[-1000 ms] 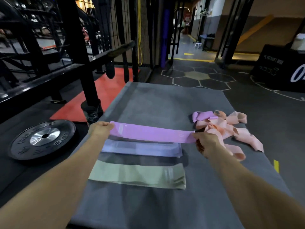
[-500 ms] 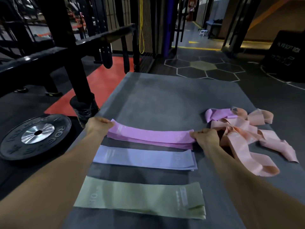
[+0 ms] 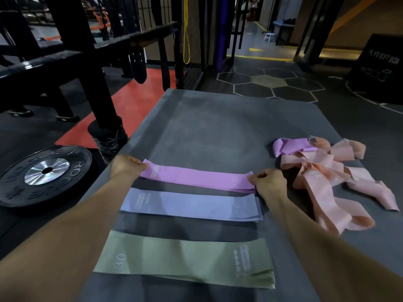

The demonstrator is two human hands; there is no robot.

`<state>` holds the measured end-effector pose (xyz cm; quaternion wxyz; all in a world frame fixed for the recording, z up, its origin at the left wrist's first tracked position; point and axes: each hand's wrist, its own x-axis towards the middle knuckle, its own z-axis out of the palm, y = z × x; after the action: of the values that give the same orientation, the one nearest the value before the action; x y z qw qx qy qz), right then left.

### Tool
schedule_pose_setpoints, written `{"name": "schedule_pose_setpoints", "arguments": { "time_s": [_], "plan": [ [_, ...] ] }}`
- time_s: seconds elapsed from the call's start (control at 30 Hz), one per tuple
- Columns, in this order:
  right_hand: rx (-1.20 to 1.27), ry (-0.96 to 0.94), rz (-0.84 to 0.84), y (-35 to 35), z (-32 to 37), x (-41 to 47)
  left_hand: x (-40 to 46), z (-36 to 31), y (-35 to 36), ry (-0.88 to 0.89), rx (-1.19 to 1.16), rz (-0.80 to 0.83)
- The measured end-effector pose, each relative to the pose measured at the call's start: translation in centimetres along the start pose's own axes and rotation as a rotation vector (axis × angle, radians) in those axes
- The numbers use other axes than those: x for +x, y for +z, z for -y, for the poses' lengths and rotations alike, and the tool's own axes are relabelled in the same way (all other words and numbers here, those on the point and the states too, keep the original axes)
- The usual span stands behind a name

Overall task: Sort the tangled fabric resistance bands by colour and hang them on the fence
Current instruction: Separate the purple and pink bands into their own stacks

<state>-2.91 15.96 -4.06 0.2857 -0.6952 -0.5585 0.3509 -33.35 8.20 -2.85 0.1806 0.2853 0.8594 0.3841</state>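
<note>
Pink-violet fabric was pinched at both ends: the left hand [image 3: 125, 168] gripped the left end of the flat pink-violet fabric resistance band [image 3: 196, 178], and the right hand [image 3: 269, 184] pinched its right end, fingers curled over the edge. The band lay with its long axis across the frame, left to right, stretched straight between the two hands on the grey padded tabletop [image 3: 218, 127]. More layers of the same colour seemed to sit under it, judging from its right edge.

Just below it in the frame, parallel and apart, lay a flat lavender-blue fabric band stack [image 3: 192, 205], and nearer the lower edge a flat sage-green fabric band stack [image 3: 185, 260].

Outward to the right, just beside the right hand, sat the tangled heap of peach-pink fabric bands [image 3: 327, 182], with one crumpled pink-violet band [image 3: 292, 146] at its upper left corner. That hand was plainly the nearer one for the next reach.

Black metal fence bars [image 3: 135, 38] stood at upper left, well apart, with nothing sorted hung there.
</note>
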Motion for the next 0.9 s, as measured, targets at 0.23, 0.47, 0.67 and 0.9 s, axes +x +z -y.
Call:
{"name": "schedule_pose_setpoints", "arguments": {
  "time_s": [0.23, 0.47, 0.67, 0.9],
  "plan": [
    [-0.13, -0.064, -0.036, 0.4, -0.4, 0.2, 0.9, 0.7, 0.4, 0.036, 0.023, 0.003],
    [-0.148, -0.095, -0.02, 0.4, -0.6, 0.4, 0.9, 0.9, 0.7, 0.205, 0.242, 0.039],
    [-0.19, -0.074, 0.046, -0.1, -0.1, 0.6, 0.3, -0.3, 0.5, 0.214, 0.515, 0.06],
    [-0.132, -0.161, 0.004, -4.2, 0.9, 0.8, -2.5, -6.0, 2.7, 0.409, 0.489, 0.025]
  ]
}}
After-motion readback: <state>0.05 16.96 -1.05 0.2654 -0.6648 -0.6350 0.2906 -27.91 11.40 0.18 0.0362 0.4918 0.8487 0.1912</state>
